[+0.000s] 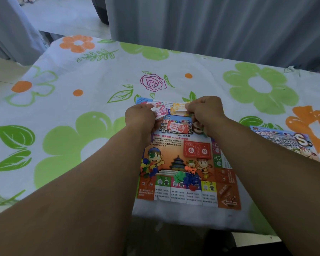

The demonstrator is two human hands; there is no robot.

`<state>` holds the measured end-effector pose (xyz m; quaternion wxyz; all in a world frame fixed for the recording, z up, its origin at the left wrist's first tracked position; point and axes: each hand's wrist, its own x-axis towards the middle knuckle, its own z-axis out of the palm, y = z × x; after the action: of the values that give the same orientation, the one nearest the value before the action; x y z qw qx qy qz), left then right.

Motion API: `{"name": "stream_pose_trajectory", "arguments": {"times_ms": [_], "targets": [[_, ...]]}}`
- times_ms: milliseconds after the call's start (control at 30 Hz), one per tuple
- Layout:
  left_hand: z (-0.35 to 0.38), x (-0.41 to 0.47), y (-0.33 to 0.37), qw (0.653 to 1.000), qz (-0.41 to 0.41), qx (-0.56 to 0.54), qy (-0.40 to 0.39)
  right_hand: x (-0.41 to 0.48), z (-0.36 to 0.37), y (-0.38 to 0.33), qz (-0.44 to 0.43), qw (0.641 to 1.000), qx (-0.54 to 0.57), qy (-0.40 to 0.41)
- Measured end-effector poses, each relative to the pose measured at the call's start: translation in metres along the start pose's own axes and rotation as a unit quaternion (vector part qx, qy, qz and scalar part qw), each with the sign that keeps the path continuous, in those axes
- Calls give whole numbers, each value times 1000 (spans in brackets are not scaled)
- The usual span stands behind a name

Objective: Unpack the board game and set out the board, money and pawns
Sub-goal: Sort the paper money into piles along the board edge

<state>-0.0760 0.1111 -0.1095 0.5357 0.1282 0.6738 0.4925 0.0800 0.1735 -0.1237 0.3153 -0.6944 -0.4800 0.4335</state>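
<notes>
Left forearm [92, 182] and right forearm [266, 163] bare, stretched forward, converging. Left hand [139, 117] knuckles up, fingers curled, pinches pink play-money note [160, 112]. Right hand [205, 111] near it, fingers curled, pinches yellow play-money note [179, 108]. Hands not touching.

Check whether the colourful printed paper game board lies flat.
Flat: the board lies on the floral tablecloth with plastic pawns resting on it; its far end is partly hidden.

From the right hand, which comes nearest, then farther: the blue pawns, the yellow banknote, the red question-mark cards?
1. yellow banknote, pinched by the right hand
2. red question-mark cards, middle of the board
3. blue pawns, by its near edge
</notes>
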Motion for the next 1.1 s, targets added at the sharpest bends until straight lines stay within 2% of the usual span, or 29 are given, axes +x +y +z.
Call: {"name": "stream_pose_trajectory", "arguments": {"times_ms": [233,367,500,600,733,933,1100], "targets": [[5,-4,0,1000,-13,10,1,11,6,6,7,999,-47,25],[4,-6,0,1000,-18,10,-4,7,5,1,-19,997,-74,22],[4,-9,1,1000,-18,9,-11,-15,6,-8,-44,993,-4,-111],[5,-10,2,1000,-14,2,-16,-22,9,-11,-53,984,-18,-167],[1,-8,4,999,7,25,-31,-26,10,-11,-48,984,-25,-169],[-22,-1,10,998,17,-32,46,-30,12,-15,-18,988,-4,-151],[-42,-2,13,998,18,-39,51,-31,19,-16,-28,992,26,-117]]}}
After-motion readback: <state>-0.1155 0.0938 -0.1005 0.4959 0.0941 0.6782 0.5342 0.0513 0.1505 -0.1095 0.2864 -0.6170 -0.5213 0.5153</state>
